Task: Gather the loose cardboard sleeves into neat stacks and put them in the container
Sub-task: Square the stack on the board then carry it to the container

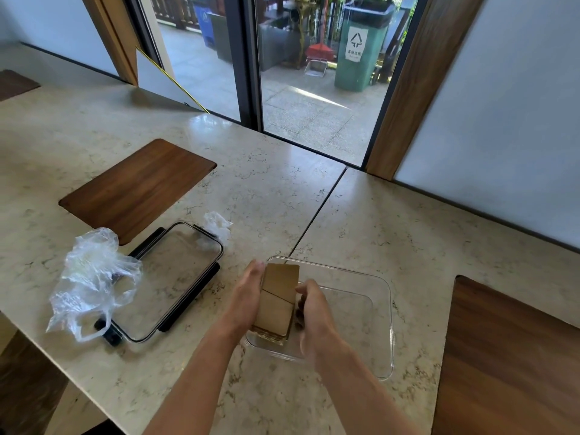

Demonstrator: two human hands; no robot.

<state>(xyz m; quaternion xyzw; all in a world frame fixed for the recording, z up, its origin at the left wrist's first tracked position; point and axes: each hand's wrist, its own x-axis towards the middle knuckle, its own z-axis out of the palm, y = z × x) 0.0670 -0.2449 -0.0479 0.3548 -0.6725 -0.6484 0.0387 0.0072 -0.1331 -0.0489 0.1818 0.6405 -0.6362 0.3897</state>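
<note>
A stack of brown cardboard sleeves [277,301] lies inside the left end of a clear plastic container [384,324] on the marble counter. My left hand [246,291] presses flat against the stack's left side. My right hand [314,309] grips its right side, fingers curled around the edge. Both hands hold the stack between them, low in the container. The right part of the container holds nothing I can see.
The container's clear lid [171,282] with black clips lies to the left, next to a crumpled plastic bag [91,277] and a smaller scrap of plastic [216,226]. Dark wooden inlays [138,186] sit in the counter at left and at right [508,368].
</note>
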